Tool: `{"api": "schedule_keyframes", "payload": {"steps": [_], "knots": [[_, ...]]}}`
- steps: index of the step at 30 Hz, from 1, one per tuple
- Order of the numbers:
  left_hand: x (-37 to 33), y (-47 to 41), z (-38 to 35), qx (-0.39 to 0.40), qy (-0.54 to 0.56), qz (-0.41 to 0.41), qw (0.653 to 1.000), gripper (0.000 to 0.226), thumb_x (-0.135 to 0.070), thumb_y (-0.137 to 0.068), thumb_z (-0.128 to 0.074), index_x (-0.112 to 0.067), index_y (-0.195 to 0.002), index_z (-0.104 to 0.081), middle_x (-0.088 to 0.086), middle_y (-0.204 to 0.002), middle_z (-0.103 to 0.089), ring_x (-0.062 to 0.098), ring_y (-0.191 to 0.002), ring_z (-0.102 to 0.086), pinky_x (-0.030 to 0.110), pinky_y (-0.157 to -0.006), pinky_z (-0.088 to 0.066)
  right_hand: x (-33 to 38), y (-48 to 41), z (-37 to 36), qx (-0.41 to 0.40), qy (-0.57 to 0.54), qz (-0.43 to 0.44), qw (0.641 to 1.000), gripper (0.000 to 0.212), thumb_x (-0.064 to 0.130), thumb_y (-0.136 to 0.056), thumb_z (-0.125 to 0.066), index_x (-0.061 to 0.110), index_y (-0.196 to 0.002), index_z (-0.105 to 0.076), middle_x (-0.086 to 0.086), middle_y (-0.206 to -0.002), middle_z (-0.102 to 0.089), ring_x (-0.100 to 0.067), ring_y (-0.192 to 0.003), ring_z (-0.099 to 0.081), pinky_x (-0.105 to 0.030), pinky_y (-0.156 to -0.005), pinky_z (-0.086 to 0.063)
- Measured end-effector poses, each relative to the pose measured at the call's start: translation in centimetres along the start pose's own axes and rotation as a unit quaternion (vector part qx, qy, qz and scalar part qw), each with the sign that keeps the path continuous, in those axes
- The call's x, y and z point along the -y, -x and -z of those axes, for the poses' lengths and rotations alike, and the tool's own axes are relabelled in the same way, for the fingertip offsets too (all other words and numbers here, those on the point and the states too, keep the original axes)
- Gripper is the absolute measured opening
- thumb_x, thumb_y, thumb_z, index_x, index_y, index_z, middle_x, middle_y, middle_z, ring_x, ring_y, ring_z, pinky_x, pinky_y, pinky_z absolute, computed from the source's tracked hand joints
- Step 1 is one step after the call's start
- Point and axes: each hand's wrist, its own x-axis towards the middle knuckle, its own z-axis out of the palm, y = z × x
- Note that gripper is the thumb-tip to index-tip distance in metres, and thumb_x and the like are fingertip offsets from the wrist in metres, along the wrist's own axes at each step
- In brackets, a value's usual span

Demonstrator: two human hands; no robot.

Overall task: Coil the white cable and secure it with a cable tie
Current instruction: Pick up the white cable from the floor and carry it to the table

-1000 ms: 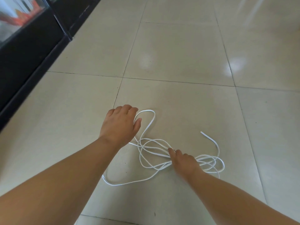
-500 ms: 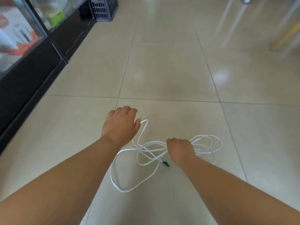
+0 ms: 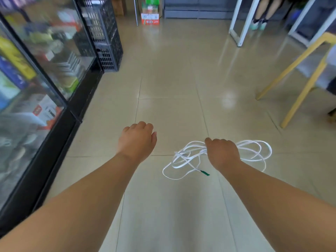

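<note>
We see the right hand [image 3: 222, 153] closed around a loose bundle of white cable [image 3: 185, 165], its loops spreading left and right over the tiled floor [image 3: 169, 84]; a green-tipped end [image 3: 205, 173] points near-right; the left hand [image 3: 137, 140] hangs curled, holding nothing, well left of the cable.

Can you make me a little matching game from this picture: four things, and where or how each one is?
Things:
1. left hand
2. right hand
3. green tip
4. black crate

States:
A. dangles at a cable end
B. holds nothing
C. stands beside the glass cabinet
D. closed around the white cable

Pairs: 1-B, 2-D, 3-A, 4-C
</note>
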Motion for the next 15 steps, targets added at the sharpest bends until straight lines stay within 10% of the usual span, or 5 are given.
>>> {"api": "schedule_keyframes", "payload": {"steps": [15], "knots": [[-12.8, -11.8, 36.8, -0.118, 0.027, -0.027, 0.992, 0.033, -0.030, -0.097, -0.033, -0.009, -0.107, -0.057, 0.011, -0.104, -0.058, 0.033, -0.093, -0.056, 0.033, -0.071, -0.039, -21.5, 4.5, 35.1, -0.085, -0.030, -0.144, 0.985, 0.030, 0.004, -0.088, -0.039, 0.011, -0.117, -0.043, -0.008, -0.114, -0.061, -0.030, -0.105, -0.058, -0.032, -0.077, -0.038]]}}
